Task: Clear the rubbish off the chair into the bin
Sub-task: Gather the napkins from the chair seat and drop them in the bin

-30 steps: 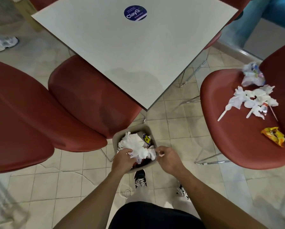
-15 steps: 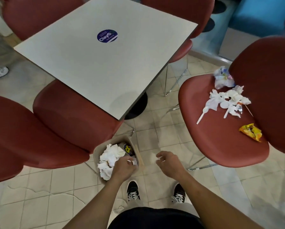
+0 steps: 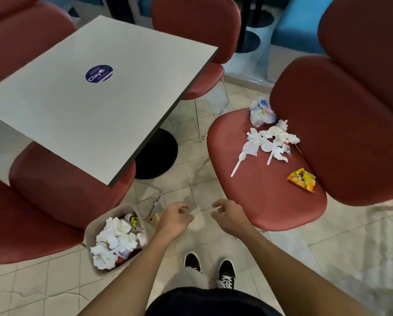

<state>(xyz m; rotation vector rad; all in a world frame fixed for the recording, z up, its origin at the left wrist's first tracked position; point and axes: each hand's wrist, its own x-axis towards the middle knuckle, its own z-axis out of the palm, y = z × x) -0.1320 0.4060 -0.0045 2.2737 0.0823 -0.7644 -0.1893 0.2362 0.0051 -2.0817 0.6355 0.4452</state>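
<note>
Our left hand [image 3: 175, 216] and right hand [image 3: 228, 215] hang loosely curled over the tiled floor [image 3: 186, 185], holding nothing. On the red chair seat [image 3: 254, 192] a white plastic spoon [image 3: 238, 164] lies with its handle pointing toward the seat's front edge, beside crumpled napkins [image 3: 280, 135], a printed wrapper ball [image 3: 261, 114] and a yellow snack packet [image 3: 302, 180]. The beige bin [image 3: 93, 226] stands on the floor, full of white paper. A blue sticker [image 3: 99, 73] on the grey table [image 3: 77, 115] reads "Clay".
</note>
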